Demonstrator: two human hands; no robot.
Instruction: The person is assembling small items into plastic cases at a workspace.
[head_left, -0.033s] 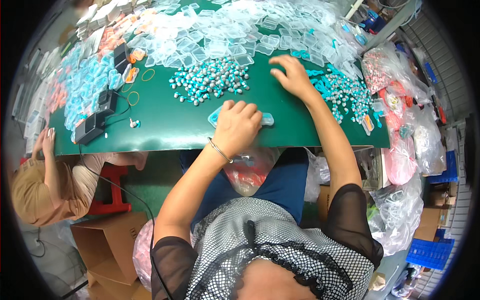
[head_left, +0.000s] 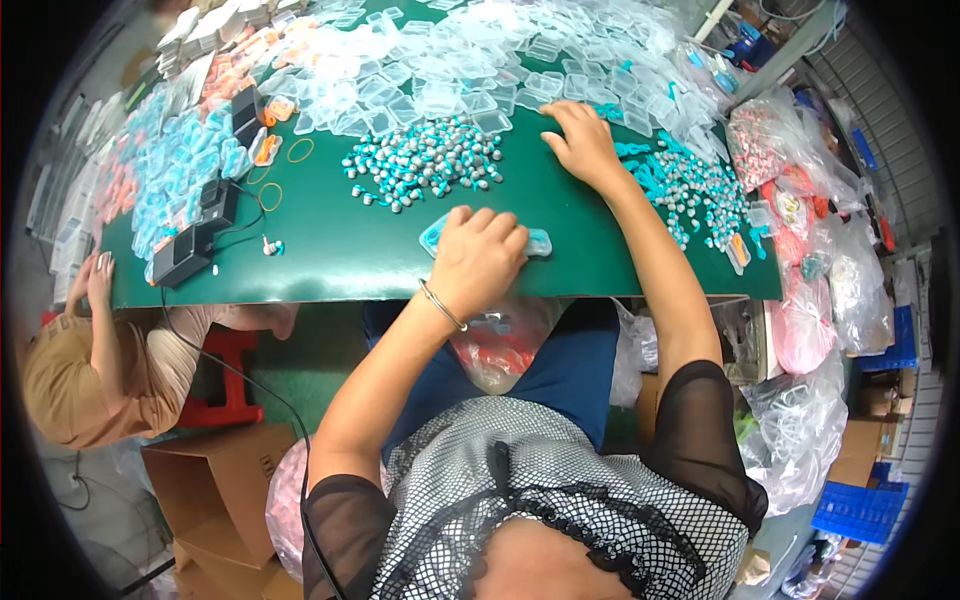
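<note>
My left hand (head_left: 478, 252) is closed over a small clear plastic case (head_left: 538, 243) near the table's front edge. The case has teal pieces inside, and its middle is hidden under my fingers. Farther off to the right, my right hand (head_left: 584, 148) is open, its thumb apart from the fingers and nothing visible in it. It is nearest to the teal cords (head_left: 630, 150) and the scattered clear cases (head_left: 545, 85). Between and beyond my hands lies a heap of small grey-and-teal, bead-like pieces (head_left: 425, 155).
Teal-filled cases (head_left: 185, 150) are piled at the left, beside black boxes (head_left: 183, 254) with a cable. More grey-and-teal pieces (head_left: 700, 190) lie right of my right forearm. Stuffed plastic bags (head_left: 800, 300) line the table's right end. Another person's hands (head_left: 92, 280) rest at the left edge.
My right hand has shifted slightly away from me, toward the clear cases. My left hand stays on the plastic case.
</note>
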